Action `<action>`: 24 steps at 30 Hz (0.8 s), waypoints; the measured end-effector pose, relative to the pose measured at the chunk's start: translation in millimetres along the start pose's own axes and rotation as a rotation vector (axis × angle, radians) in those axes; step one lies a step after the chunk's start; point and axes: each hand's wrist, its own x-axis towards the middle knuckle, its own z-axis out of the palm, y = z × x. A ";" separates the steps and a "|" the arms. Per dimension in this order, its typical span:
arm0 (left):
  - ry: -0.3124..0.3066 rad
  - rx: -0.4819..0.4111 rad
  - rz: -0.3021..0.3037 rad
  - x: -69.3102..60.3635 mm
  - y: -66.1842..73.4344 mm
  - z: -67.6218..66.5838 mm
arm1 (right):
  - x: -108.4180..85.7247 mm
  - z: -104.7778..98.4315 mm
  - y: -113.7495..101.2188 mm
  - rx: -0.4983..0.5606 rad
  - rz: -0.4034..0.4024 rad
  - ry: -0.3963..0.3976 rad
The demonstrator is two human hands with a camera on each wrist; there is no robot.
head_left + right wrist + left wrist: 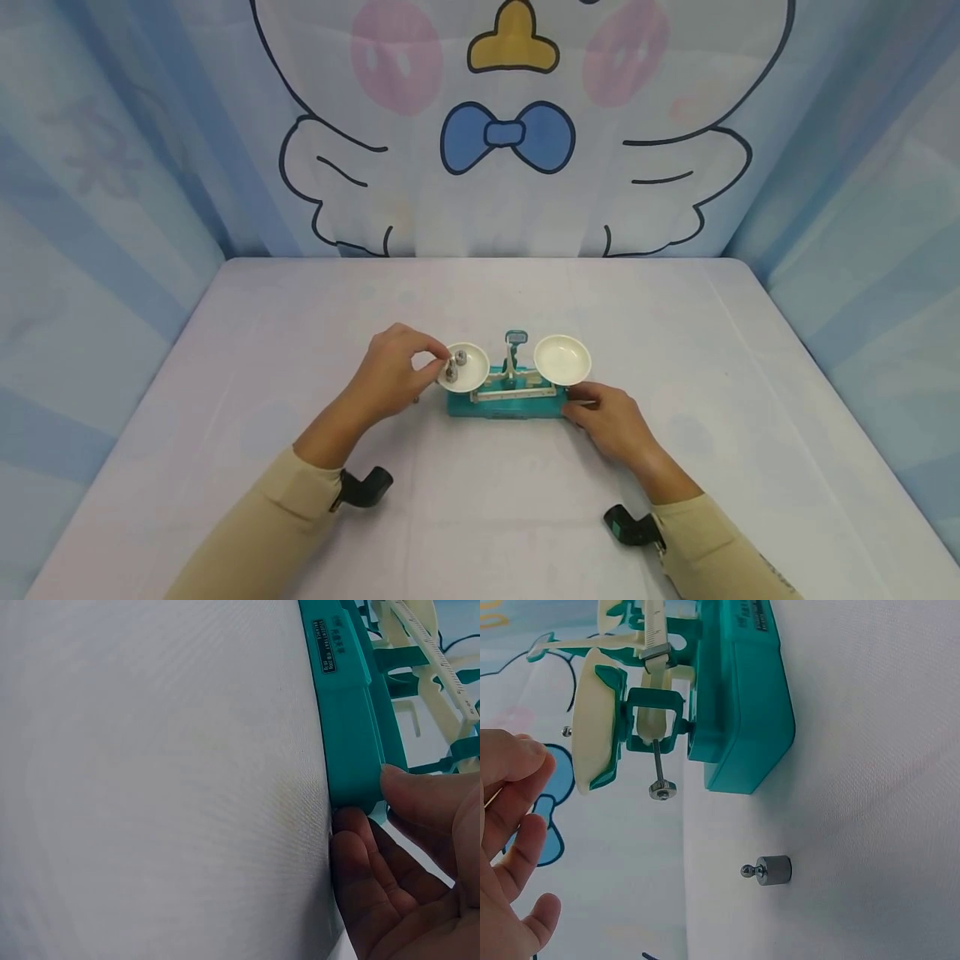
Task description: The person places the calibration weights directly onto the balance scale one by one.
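A teal balance scale [506, 406] stands on the table with two cream pans. In its left pan [471, 382] is a small metal weight [461, 357]. My left hand [393, 371] pinches a second metal weight [452, 371] between thumb and forefinger at that pan's left side; in the left wrist view the fingers hide it. My right hand [611, 421] grips the right end of the base, thumb on top in the right wrist view. The right pan [562, 360] holds nothing. Another metal weight [774, 870] stands on the table left of the scale.
A white cloth covers the table [495, 517]. Behind it hangs a curtain [510, 208] with a cartoon print, and patterned blue curtains [90, 250] close in both sides. Dark wrist cameras [367, 486] stick out from both cuffs.
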 end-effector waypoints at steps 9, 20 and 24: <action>-0.034 0.002 -0.062 -5.0 -7.2 -2.7 | 0.1 0.7 0.8 0.001 0.007 0.001; -0.112 0.018 -0.168 -16.0 -31.3 -4.4 | 1.0 0.3 1.6 -0.005 0.016 0.005; -0.146 0.041 -0.206 -20.0 -41.2 -2.0 | 1.3 0.3 1.8 -0.008 0.013 0.005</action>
